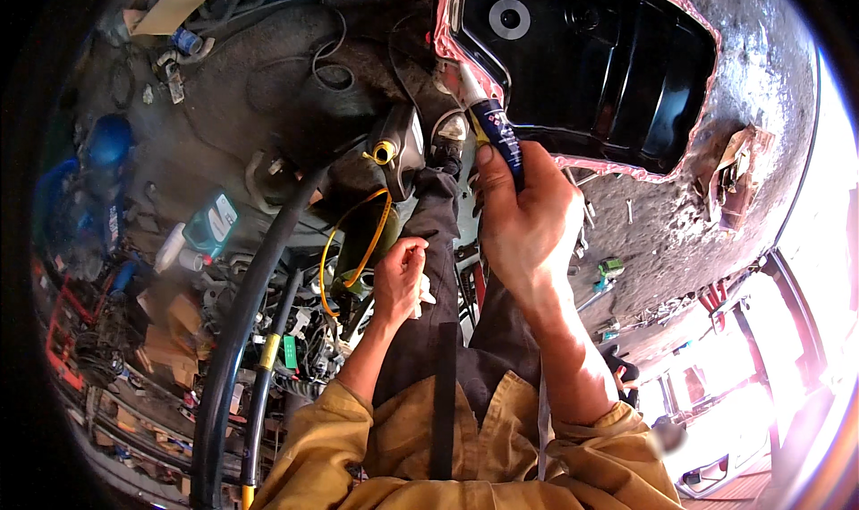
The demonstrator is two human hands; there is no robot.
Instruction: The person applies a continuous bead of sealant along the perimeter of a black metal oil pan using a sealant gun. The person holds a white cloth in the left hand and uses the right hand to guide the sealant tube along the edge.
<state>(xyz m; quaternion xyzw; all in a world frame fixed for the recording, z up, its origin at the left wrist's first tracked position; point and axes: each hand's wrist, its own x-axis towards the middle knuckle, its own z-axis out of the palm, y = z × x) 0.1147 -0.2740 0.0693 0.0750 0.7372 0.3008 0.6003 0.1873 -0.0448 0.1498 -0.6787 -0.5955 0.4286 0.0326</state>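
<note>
My right hand (530, 219) is wrapped round a dark blue sealant tube (497, 134), its pale nozzle pointing away from me. The nozzle tip meets the left rim of a black oil pan (573, 72) at the top of the view. Pinkish-red sealant (626, 172) runs unevenly along the pan's flange, and a grey ring magnet or washer (509, 19) sits inside the pan. Over my left thigh, my left hand (400, 277) is closed on a crumpled pale wad (422, 297), cloth or paper; the fingers hide much of it.
Left of my legs stand a dark jug (404, 152) with a yellow-rimmed mouth and a yellow strap loop (358, 250). A black bar (246, 331) slants past my left side. A teal bottle (211, 225) lies among clutter. Torn cardboard (741, 174) lies at right.
</note>
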